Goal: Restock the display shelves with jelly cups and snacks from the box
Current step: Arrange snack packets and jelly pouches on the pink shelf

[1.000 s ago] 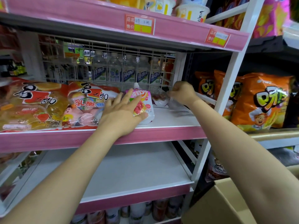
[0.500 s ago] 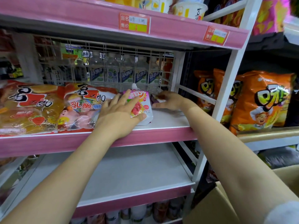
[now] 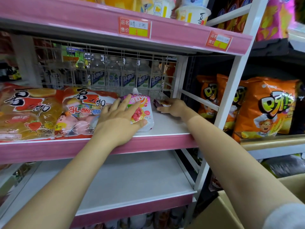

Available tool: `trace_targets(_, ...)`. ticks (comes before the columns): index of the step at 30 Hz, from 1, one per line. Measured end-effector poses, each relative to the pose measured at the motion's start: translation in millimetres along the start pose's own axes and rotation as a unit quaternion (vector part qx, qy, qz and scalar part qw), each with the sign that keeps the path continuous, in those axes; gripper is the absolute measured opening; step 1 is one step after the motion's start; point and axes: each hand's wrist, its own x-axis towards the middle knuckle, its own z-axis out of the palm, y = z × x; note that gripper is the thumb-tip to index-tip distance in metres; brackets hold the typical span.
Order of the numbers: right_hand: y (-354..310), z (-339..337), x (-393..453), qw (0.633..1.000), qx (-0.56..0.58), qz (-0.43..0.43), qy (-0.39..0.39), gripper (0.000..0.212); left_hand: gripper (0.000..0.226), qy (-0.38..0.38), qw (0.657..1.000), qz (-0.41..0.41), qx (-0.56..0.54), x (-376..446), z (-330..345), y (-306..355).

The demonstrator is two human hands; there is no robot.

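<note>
We find the left hand (image 3: 120, 119) lying flat on a pink-topped jelly pouch (image 3: 142, 111), fingers straight and spread over its face, thumb along its lower edge; the hand presses the pouch rather than grasping it. The pouch lies on the middle shelf (image 3: 166, 126), near its front edge and right of centre, touching a large bag of jelly cups (image 3: 79, 111) on its left. A second large bag (image 3: 24, 111) fills the shelf's left end.

The right hand (image 3: 175, 107) rests palm down toward the shelf's right rear corner, on a small purple packet (image 3: 158, 103). Its fingers lie over the packet; we cannot tell whether they grip it or only rest there.

The lower shelf (image 3: 132, 179) shows bare white board. Jelly cups (image 3: 193, 14) stand on the top shelf, above two price tags (image 3: 134, 28). Orange snack bags (image 3: 264, 106) stand on the adjoining rack at right. A cardboard box (image 3: 219, 212) sits at the lower right corner of the view. Bottles (image 3: 128, 75) show behind the wire grille.
</note>
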Motion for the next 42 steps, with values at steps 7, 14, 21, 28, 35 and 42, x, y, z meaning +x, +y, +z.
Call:
trace_targets(7, -1.9, 1.3, -3.0, 0.993, 0.104, -0.011, 0.049, 0.051, 0.07, 0.002, 1.0, 0.001, -0.002, 0.0, 0.3, -0.5)
trace_targets(14, -13.3, -5.5, -17.1, 0.962, 0.24, -0.024, 0.125, 0.039, 0.071, 0.004, 1.0, 0.002, -0.007, 0.5, -0.4, -0.5)
trace_targets(21, -27.2, -38.6, -65.7, 0.96, 0.267, -0.022, 0.085, 0.038, 0.072, 0.003, 1.0, 0.003, 0.001, 0.8, -0.1, -0.1)
trace_targets(28, -20.2, -61.2, -117.6, 0.998, 0.019, -0.012, -0.062, 0.041, 0.069, 0.044, 0.999, 0.015, -0.028, -3.6, 2.1, -0.4)
trace_targets(35, -42.3, -26.4, -107.5, 0.98, -0.188, 0.049, -0.034, 0.105, 0.056, 0.115, 0.99, 0.039, -0.071, -6.8, 4.0, -3.1)
trace_targets(42, -25.5, -41.7, -110.2, 0.98, 0.182, 0.071, 0.037, 0.048, 0.056, 0.119, 0.99, 0.036, -0.064, -6.4, 4.5, -2.6)
